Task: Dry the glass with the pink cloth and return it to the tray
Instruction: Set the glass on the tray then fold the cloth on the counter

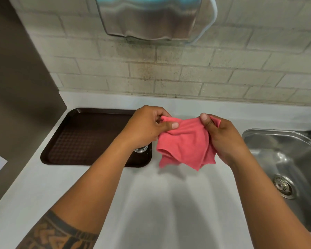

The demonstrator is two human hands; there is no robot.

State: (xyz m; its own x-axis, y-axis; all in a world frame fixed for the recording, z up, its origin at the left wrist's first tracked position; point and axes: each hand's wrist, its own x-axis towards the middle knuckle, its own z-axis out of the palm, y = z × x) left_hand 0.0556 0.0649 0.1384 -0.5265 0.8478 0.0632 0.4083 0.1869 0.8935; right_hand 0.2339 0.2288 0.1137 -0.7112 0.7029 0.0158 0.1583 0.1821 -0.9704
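Left of centre: brown tray [83, 137] flat on the pale surface [151, 203], ribbed floor, low rim. Glass [141, 149] stands at the tray's right near corner, mostly hidden under the left wrist, only the base shows; clear, rigid, breakable, likely slick if wet, so probably best taken around the lower wall, not the rim. Left hand [147, 125] grip narrow, thumb and fingers pinching the upper left edge of the pink cloth [185, 144]. Cloth at frame centre, held above the surface, soft, light, limp, drooping in folds; bunches easily, should push inside the glass. Right hand [221, 135] grip pinched on the cloth's upper right edge. Right side: steel sink [258, 141] with drain, set into the surface. Behind: stained pale brick wall, metal dispenser [151, 18] at top centre. Drying looks not yet started.
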